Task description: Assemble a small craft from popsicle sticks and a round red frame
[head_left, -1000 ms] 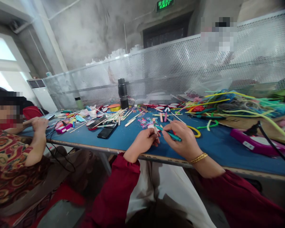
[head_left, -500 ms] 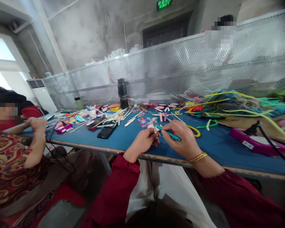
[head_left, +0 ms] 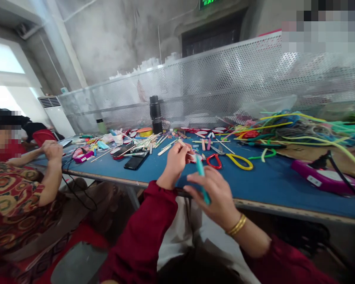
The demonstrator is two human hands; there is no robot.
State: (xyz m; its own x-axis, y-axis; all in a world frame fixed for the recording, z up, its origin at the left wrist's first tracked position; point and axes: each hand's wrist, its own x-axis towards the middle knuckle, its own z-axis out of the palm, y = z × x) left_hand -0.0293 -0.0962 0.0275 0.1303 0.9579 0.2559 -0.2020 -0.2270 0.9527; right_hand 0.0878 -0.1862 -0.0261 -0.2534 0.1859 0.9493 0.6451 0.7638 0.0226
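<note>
My left hand (head_left: 175, 163) is raised over the blue table (head_left: 263, 185), fingers pinched on a small pale stick-like piece I cannot name. My right hand (head_left: 215, 194) has dropped toward my lap near the table's front edge; its fingers are curled around a teal stick (head_left: 201, 177) that points up. Just beyond my hands lie a red loop (head_left: 214, 161) and a yellow loop (head_left: 240, 161) on the table.
A person in a patterned top sits at the left, hands (head_left: 51, 149) together. A black phone (head_left: 136, 161), scattered sticks (head_left: 148, 142), a black flask (head_left: 156, 114), a heap of coloured tubes (head_left: 290, 128) and a pink glue gun (head_left: 322, 177) lie on the table. Perforated metal screen behind.
My right hand pulled back and down from the table with the teal stick. My left hand rose and moved slightly forward. The view shifted a little, uncovering the red and yellow loops.
</note>
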